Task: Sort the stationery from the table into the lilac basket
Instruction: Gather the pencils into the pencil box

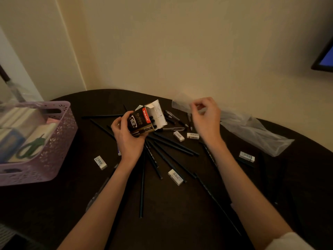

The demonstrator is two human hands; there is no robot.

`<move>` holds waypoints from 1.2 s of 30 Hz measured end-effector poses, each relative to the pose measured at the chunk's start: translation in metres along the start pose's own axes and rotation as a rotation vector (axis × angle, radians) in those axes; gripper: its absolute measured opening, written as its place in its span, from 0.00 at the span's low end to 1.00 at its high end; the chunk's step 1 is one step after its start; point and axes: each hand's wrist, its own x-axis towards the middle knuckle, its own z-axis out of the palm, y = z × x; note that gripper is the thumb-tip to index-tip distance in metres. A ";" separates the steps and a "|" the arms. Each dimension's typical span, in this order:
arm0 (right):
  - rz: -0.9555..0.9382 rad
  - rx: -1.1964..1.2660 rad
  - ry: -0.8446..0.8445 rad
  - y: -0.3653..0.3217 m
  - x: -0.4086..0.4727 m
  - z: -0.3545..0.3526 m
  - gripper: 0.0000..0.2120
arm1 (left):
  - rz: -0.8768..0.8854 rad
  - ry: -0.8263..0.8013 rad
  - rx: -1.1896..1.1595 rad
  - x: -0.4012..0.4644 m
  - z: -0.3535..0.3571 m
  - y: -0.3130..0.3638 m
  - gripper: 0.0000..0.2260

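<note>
Holding the opened pen box (144,120) in a closed grip, the left hand (126,136) kept it tilted above the dark surface (171,213), flap up and dark pens showing inside. The right hand (205,118) hovered just beyond it with fingers curled near the loose pens (173,118) and the clear plastic bag (252,130); whether it pinched anything could not be told. The step in hand looked like refilling the box with loose pens before moving it. Next, the right hand would need to pick one pen and slide it into the open end.

At far left stood the lilac basket (59,141), already holding green-handled scissors (30,148) and pale boxes. Dark pencils (162,152) lay fanned across the surface, with white erasers (175,175) scattered among them, all well apart from the basket, so most sorting seemed undone
</note>
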 end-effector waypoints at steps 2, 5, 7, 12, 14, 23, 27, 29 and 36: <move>0.187 -0.208 -0.163 0.034 0.024 0.005 0.07 | 0.009 -0.007 0.004 -0.001 0.001 0.000 0.36; 0.349 -0.410 -0.517 0.073 0.043 0.022 0.14 | 0.035 -0.023 0.002 -0.002 0.002 -0.002 0.36; 0.260 -0.546 -0.673 0.084 0.048 0.031 0.18 | 0.040 -0.016 -0.002 -0.001 0.002 -0.003 0.36; 0.034 -0.704 -0.735 0.089 0.060 0.043 0.22 | -0.007 0.005 -0.009 0.002 0.000 -0.003 0.36; 0.030 -0.680 -0.708 0.086 0.061 0.048 0.17 | -0.011 0.005 -0.006 0.002 0.000 -0.003 0.36; 0.119 -0.616 -0.776 0.063 0.062 0.077 0.10 | -0.023 0.006 -0.015 0.003 -0.002 -0.002 0.37; 0.178 -0.685 -0.880 0.049 0.068 0.076 0.15 | -0.044 0.005 -0.012 0.003 -0.002 -0.001 0.37; 0.150 -0.734 -0.911 0.043 0.072 0.072 0.17 | -0.040 0.006 -0.016 0.004 -0.002 -0.001 0.37; -0.024 -0.573 -0.707 -0.006 0.071 0.038 0.04 | -0.040 0.009 -0.041 0.004 -0.005 0.001 0.37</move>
